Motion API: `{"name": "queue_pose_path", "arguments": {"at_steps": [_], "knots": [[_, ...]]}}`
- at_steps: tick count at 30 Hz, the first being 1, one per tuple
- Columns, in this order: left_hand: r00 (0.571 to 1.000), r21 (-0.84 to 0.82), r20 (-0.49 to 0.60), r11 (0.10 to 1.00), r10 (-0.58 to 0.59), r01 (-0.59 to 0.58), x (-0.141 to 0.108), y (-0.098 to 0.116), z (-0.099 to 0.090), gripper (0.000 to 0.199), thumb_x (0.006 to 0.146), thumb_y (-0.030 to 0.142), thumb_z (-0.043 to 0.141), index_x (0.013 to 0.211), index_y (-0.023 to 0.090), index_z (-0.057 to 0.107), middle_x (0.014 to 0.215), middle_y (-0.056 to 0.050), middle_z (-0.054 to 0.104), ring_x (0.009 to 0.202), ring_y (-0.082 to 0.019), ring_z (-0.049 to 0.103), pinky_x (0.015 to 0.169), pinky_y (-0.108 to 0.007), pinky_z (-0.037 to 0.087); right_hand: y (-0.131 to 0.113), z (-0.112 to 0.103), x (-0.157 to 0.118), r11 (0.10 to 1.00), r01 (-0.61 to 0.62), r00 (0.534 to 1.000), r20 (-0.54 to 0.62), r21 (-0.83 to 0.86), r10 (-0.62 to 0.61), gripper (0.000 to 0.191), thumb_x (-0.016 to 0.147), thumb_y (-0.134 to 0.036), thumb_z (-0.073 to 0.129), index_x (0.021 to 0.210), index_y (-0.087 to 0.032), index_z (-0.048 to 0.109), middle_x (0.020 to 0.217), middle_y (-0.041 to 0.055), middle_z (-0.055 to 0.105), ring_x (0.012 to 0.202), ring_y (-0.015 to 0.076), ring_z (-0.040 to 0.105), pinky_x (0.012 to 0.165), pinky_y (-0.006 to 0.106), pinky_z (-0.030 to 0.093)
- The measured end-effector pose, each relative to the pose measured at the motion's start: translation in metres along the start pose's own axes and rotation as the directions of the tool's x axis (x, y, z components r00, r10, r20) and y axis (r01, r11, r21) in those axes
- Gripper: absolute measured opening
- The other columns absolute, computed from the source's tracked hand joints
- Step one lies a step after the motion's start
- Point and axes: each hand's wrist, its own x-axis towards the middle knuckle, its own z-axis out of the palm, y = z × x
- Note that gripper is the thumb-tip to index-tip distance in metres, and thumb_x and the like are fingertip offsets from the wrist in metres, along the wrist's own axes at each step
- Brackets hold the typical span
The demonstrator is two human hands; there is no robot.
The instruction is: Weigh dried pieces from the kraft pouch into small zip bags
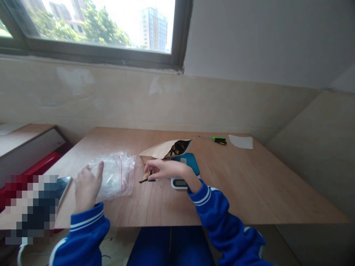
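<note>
Near-edge centre of surface: right hand pinching small brown piece

Right grip is pressed together on the brown piece, thumb and fingertips closing around it, just above a flat dark strip lying on the plywood. Left hand is working at the left side, thumb and index finger spread and raised, its fingers touching or just beside the left end of a clear zip bag with red stripes; contact is hard to confirm.

Progress as visible: kraft paper pouch is lying open near the middle, mouth facing right, with dark pieces showing inside. One brown piece and one dark strip are out on the surface. Clear bag is showing no brown pieces, though its folds are hiding some of it.

Count: 2 hands, 1 pouch, 1 clear bag, 1 teal flat item under the pouch's edge, 1 white digital display unit, 1 green-and-yellow screwdriver and 1 white paper sheet near the far edge. Pieces inside the pouch: too packed to count.
</note>
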Motion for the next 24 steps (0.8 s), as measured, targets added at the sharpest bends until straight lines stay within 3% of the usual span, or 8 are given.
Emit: {"name": "queue_pose_path", "arguments": {"at_steps": [2,4,7,11,14,17,20,24], "knots": [[0.985,0.039,-0.171,0.999,0.027,-0.020,-0.004,0.004,-0.004,0.079,0.084,0.059,0.048,0.130,-0.005,0.042,0.127,-0.033,0.051,0.123,-0.051,0.044,0.098,-0.067,0.036,0.000,0.000,0.001,1.000,0.003,1.000,0.001,0.011,-0.003,0.012,0.086,-0.015,0.062,0.096,-0.016,0.056,0.099,0.0037,0.066,0.082,0.0120,0.060,0.065,0.020,0.044],[0.940,-0.007,-0.317,0.990,0.129,-0.139,-0.012,0.012,-0.012,0.078,0.086,0.056,0.050,0.142,0.006,0.032,0.141,-0.028,0.041,0.131,-0.048,0.036,0.102,-0.069,0.030,0.002,0.000,0.001,1.000,-0.002,1.000,0.005,0.020,0.002,0.012,0.086,-0.014,0.061,0.096,-0.016,0.056,0.099,0.0035,0.066,0.082,0.0116,0.059,0.064,0.020,0.044],[0.862,-0.025,-0.351,0.917,0.365,-0.399,-0.023,0.024,-0.017,0.058,0.092,0.046,0.046,0.143,0.021,0.035,0.146,-0.016,0.041,0.134,-0.038,0.038,0.108,-0.062,0.030,0.003,0.001,0.003,1.000,-0.007,1.000,0.009,0.023,0.007,0.012,0.086,-0.014,0.061,0.097,-0.016,0.055,0.098,0.0035,0.065,0.079,0.0110,0.058,0.063,0.019,0.044],[0.817,-0.032,-0.104,0.819,0.567,-0.573,-0.031,0.018,0.011,0.054,0.095,0.041,0.037,0.143,0.018,0.037,0.145,-0.015,0.044,0.134,-0.030,0.041,0.109,-0.049,0.035,0.004,0.001,0.006,0.999,0.011,1.000,-0.008,-0.041,-0.011,0.014,0.086,-0.016,0.061,0.100,-0.016,0.057,0.094,0.0028,0.064,0.081,0.0120,0.059,0.065,0.020,0.044],[0.807,0.112,0.229,0.809,0.544,-0.577,-0.035,-0.001,0.048,0.051,0.093,0.034,0.034,0.139,0.017,0.046,0.148,-0.016,0.041,0.141,-0.037,0.027,0.109,-0.059,0.027,0.005,0.001,0.008,0.994,0.011,0.999,-0.030,-0.110,-0.015,0.017,0.085,-0.018,0.063,0.102,-0.016,0.057,0.090,0.0015,0.063,0.081,0.0129,0.059,0.066,0.021,0.044],[0.793,0.225,0.427,0.798,0.435,-0.559,-0.036,-0.017,0.073,0.049,0.087,0.025,0.040,0.131,0.012,0.055,0.149,-0.019,0.039,0.143,-0.040,0.022,0.110,-0.059,0.022,0.004,0.001,0.009,0.991,0.012,0.999,-0.043,-0.133,-0.017,0.019,0.085,-0.019,0.064,0.103,-0.016,0.058,0.088,0.0011,0.062,0.081,0.0133,0.060,0.066,0.021,0.044],[0.769,0.099,0.462,0.836,0.442,-0.540,-0.031,-0.023,0.078,0.048,0.081,0.012,0.038,0.122,0.017,0.064,0.147,-0.013,0.043,0.144,-0.035,0.021,0.113,-0.057,0.017,0.004,0.000,0.008,0.993,0.000,0.999,-0.037,-0.120,-0.004,0.021,0.086,-0.021,0.063,0.105,-0.016,0.057,0.088,0.0018,0.063,0.077,0.0132,0.059,0.063,0.021,0.045],[0.888,-0.030,0.317,0.940,0.332,-0.341,-0.020,-0.018,0.073,0.048,0.091,0.027,0.029,0.121,0.011,0.063,0.131,-0.023,0.051,0.128,-0.036,0.044,0.102,-0.056,0.035,0.004,0.000,0.007,0.997,-0.009,1.000,-0.011,-0.070,0.008,0.019,0.086,-0.021,0.062,0.104,-0.015,0.057,0.091,0.0028,0.064,0.076,0.0128,0.059,0.063,0.021,0.045]]}}
